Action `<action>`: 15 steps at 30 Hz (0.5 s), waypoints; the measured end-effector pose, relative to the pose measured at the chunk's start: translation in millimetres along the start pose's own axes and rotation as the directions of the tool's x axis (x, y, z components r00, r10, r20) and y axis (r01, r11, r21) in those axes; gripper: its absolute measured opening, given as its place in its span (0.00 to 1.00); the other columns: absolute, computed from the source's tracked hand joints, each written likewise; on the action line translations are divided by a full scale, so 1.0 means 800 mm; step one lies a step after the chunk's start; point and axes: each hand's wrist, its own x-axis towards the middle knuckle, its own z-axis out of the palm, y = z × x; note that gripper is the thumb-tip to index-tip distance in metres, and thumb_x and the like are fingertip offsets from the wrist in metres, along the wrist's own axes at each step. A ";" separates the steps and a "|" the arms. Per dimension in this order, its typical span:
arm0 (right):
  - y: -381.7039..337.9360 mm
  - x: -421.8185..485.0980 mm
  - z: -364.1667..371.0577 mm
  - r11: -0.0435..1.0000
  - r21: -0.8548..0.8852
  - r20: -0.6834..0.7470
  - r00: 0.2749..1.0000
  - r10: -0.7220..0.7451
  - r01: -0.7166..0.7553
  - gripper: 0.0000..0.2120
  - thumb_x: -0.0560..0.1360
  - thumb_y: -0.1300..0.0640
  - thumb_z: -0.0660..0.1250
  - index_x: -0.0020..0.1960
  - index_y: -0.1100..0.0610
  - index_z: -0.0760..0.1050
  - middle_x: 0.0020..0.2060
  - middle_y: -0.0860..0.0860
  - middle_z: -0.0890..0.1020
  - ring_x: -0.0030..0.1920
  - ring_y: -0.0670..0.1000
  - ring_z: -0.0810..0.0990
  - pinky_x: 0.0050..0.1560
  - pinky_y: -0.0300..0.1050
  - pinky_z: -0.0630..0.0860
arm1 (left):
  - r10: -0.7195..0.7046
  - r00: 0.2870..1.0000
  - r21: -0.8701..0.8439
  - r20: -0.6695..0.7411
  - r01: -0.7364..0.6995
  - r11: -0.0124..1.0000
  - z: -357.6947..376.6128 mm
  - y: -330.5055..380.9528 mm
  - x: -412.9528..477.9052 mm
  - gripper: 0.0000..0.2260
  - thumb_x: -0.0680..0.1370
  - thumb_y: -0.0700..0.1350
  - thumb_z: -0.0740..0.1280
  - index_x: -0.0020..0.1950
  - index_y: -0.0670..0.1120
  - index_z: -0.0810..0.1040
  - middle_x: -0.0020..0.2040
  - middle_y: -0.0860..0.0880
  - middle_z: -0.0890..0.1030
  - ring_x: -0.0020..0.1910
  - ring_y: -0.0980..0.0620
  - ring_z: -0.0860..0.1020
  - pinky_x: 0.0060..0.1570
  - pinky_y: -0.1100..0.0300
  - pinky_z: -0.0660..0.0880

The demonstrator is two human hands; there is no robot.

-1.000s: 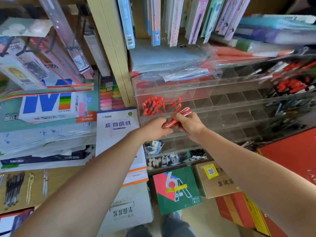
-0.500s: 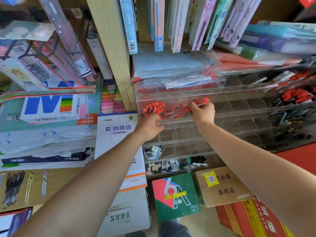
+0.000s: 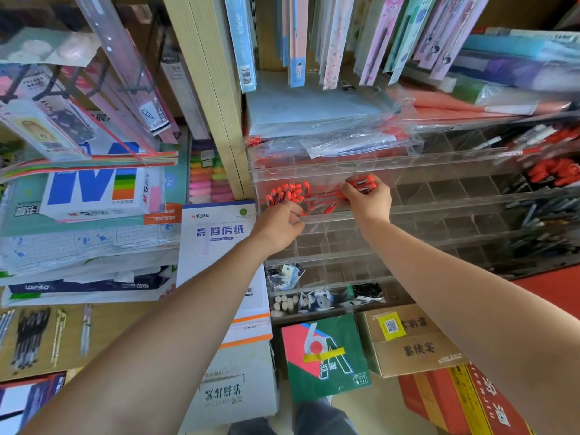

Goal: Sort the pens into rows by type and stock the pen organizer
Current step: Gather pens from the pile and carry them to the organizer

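Cardboard box (image 3: 414,340) beside green box (image 3: 323,356)
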 end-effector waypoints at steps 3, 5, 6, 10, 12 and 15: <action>0.002 0.000 -0.001 1.000 0.002 0.005 1.000 -0.020 0.020 0.07 0.70 0.57 0.73 0.48 0.54 0.80 0.42 0.50 0.84 0.38 0.43 0.81 0.40 0.32 0.77 | -0.005 1.000 -0.010 -0.003 0.005 1.000 -0.002 -0.001 0.000 0.14 0.79 0.44 0.64 0.65 0.46 0.73 0.50 0.52 0.78 0.52 0.48 0.79 0.57 0.52 0.75; 0.002 0.000 -0.004 0.999 0.002 -0.015 0.999 -0.044 0.044 0.05 0.70 0.58 0.73 0.46 0.53 0.79 0.40 0.49 0.83 0.40 0.45 0.82 0.44 0.39 0.81 | 0.000 1.000 -0.001 -0.010 0.000 1.000 -0.003 -0.001 0.000 0.14 0.79 0.44 0.64 0.65 0.46 0.73 0.53 0.51 0.80 0.52 0.48 0.79 0.57 0.52 0.75; 0.003 0.001 -0.005 0.999 -0.003 -0.023 0.998 -0.053 0.053 0.05 0.71 0.58 0.73 0.46 0.53 0.79 0.39 0.48 0.83 0.40 0.47 0.83 0.46 0.44 0.82 | 0.003 1.000 0.011 -0.016 -0.002 1.000 -0.003 -0.001 0.001 0.14 0.79 0.44 0.64 0.65 0.47 0.72 0.54 0.50 0.80 0.53 0.48 0.78 0.57 0.52 0.74; 0.004 0.001 -0.007 0.991 -0.089 0.005 0.995 -0.103 0.103 0.04 0.72 0.61 0.72 0.44 0.54 0.79 0.37 0.46 0.81 0.42 0.49 0.83 0.47 0.47 0.82 | 0.015 0.999 0.049 -0.036 -0.013 0.999 -0.002 -0.003 0.002 0.14 0.79 0.45 0.64 0.65 0.47 0.72 0.57 0.49 0.79 0.57 0.50 0.76 0.60 0.55 0.72; 0.008 0.000 -0.002 0.988 -0.115 0.085 0.992 -0.093 0.102 0.05 0.71 0.61 0.72 0.45 0.53 0.79 0.38 0.48 0.82 0.43 0.51 0.84 0.48 0.48 0.82 | 0.018 0.999 0.055 -0.036 -0.016 0.998 0.000 -0.005 0.004 0.14 0.79 0.46 0.64 0.65 0.47 0.71 0.57 0.50 0.78 0.57 0.50 0.76 0.59 0.55 0.71; 0.012 -0.003 0.008 0.979 -0.168 0.162 0.983 -0.088 0.116 0.08 0.71 0.57 0.73 0.49 0.53 0.80 0.42 0.49 0.82 0.46 0.50 0.82 0.52 0.48 0.80 | 0.021 0.999 0.062 -0.040 -0.019 0.998 0.000 -0.007 0.006 0.14 0.79 0.46 0.64 0.64 0.47 0.70 0.56 0.50 0.78 0.56 0.50 0.76 0.58 0.56 0.71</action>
